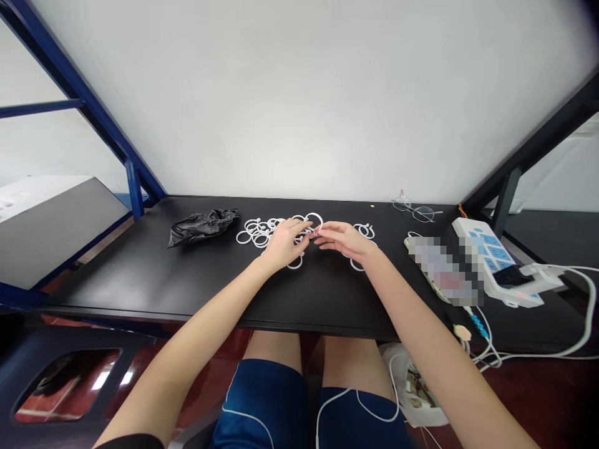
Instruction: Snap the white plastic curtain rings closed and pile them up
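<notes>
My left hand and my right hand meet over the middle of the black table. Their fingertips pinch together on a white plastic ring held just above the surface. A loose pile of several white rings lies to the left of my left hand. A few more white rings lie behind and under my right hand. Both hands have fingers curled in a pinch.
A crumpled black plastic bag lies left of the rings. Glasses rest at the back right. White power strips with cables occupy the right side. Blue frame posts stand at the left.
</notes>
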Demonstrator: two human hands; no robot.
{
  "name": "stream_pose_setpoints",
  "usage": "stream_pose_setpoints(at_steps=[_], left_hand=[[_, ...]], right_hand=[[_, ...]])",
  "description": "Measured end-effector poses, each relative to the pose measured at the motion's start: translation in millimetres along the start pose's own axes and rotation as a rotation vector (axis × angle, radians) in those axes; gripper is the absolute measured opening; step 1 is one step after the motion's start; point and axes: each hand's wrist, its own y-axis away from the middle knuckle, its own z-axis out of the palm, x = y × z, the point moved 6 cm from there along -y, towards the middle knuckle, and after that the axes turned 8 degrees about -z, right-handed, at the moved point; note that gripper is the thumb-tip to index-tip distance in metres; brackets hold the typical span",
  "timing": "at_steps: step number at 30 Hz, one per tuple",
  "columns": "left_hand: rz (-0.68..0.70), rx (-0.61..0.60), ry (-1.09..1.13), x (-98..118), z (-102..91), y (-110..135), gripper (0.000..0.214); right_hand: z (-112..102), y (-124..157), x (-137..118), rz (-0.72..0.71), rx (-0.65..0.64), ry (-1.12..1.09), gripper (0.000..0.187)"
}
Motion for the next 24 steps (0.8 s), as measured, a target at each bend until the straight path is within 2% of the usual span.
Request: stream_pose_setpoints(at_steps=[7, 12, 17, 24], left_hand=[[-0.017, -0.036, 0.059, 6.0, -2.0, -0.8, 0.024], [-0.128, -0.005, 0.159, -1.2, -6.6, 1.6, 0.033], [-0.159, -0.041, 0.205, -0.6, -8.3, 1.2, 0.037], [-0.222, -0.06, 0.211, -0.8, -4.5, -1.6, 0.025]], right_hand=[[0.9, -0.7, -2.1, -0.069, -0.017, 0.005, 0.023], [-3.7, -2.8, -0.7, -0.098, 0.027, -0.015, 0.023], [1.5, -2.9, 0.5, -0.099, 0.007, 0.1, 0.027], [5.4, -3.2, 2.4, -0.099, 0.004, 0.132, 0.028]])
